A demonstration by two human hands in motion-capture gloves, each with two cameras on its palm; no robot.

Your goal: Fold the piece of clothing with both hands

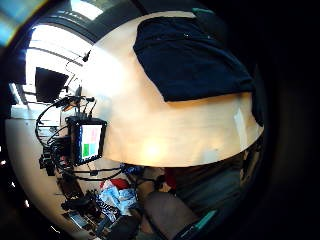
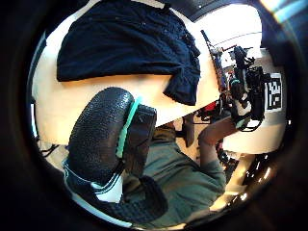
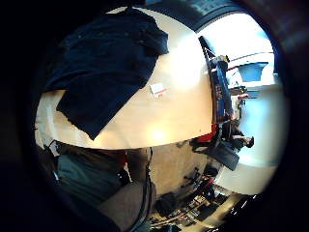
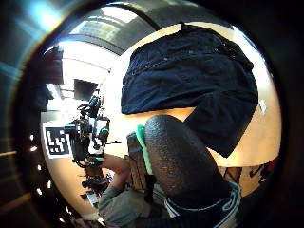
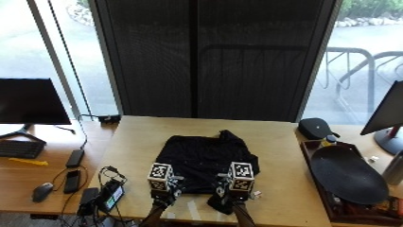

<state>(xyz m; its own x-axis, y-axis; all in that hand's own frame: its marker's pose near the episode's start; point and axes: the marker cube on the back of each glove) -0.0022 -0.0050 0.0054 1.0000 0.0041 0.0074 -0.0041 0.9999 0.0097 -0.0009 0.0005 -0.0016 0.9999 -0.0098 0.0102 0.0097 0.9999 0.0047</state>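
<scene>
A light wooden table [image 5: 283, 156] is being flanked by two more work surfaces. Off to its left, a side desk [image 5: 25, 175] is being taken up by a dark monitor [image 5: 31, 101], a keyboard [image 5: 19, 149], a mouse [image 5: 42, 191] and a couple of small black gadgets. On the right, a tray [image 5: 315, 165] is being filled by a big black oval object [image 5: 347, 174], with another monitor [image 5: 387, 116] being cut off at the edge. Behind it all, a dark mesh screen [image 5: 207, 56] is being framed by tall windows [image 5: 53, 42], and loads of daylight is being let in from the pavement outside.
</scene>
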